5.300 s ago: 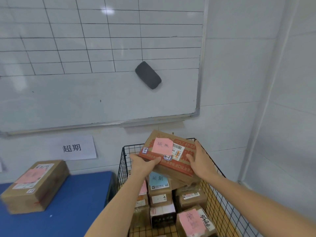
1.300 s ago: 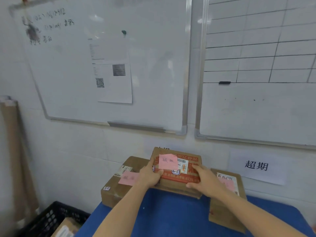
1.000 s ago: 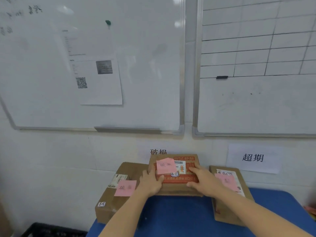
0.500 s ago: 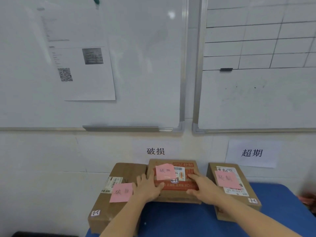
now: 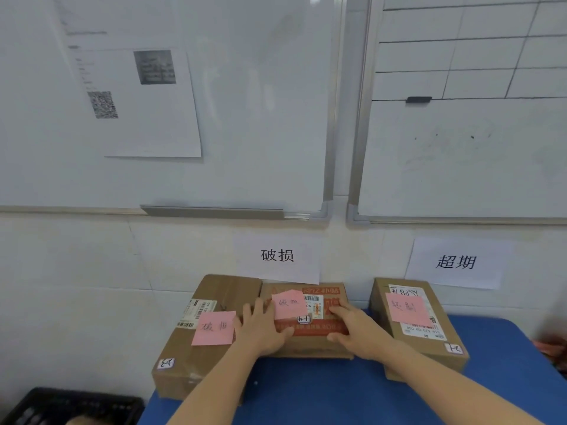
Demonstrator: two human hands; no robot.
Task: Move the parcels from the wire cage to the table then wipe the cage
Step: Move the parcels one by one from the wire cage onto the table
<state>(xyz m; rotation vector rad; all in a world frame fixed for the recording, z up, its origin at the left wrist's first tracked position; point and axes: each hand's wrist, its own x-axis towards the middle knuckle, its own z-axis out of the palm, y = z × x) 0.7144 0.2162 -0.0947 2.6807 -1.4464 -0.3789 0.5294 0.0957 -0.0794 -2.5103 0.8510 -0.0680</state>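
Both hands are on the middle parcel (image 5: 310, 325), lower centre of frame. It's a brown carton w/ orange print, a barcode label and a pink sticky note (image 5: 288, 304) on top. It sits on the blue table (image 5: 322, 391), back edge against the wall, right under a white paper sign (image 5: 277, 256) w/ two black characters.

Left hand (image 5: 260, 328) lies flat on the box's left part, fingers spread and pointing up-frame, thumb out to the right over the orange band; it presses, nothing is gripped. Right hand (image 5: 356, 331) covers the box's right front corner, fingers spread on the top, thumb down the near face; a loose open hold, not a clamp.

Left of it, touching, is a bigger brown parcel (image 5: 199, 342) w/ its own pink note, overhanging the table's left edge. Right of centre, apart from the middle box, stands a third parcel (image 5: 414, 320) w/ pink note and white label, below a second paper sign (image 5: 457, 262).

Upper half of frame: two whiteboards side by side; the left whiteboard (image 5: 260, 102) has a printed sheet (image 5: 141, 102) w/ a QR code, the right whiteboard (image 5: 475, 148) has a drawn grid. Bottom left corner: a dark crate (image 5: 70, 406), contents unclear.
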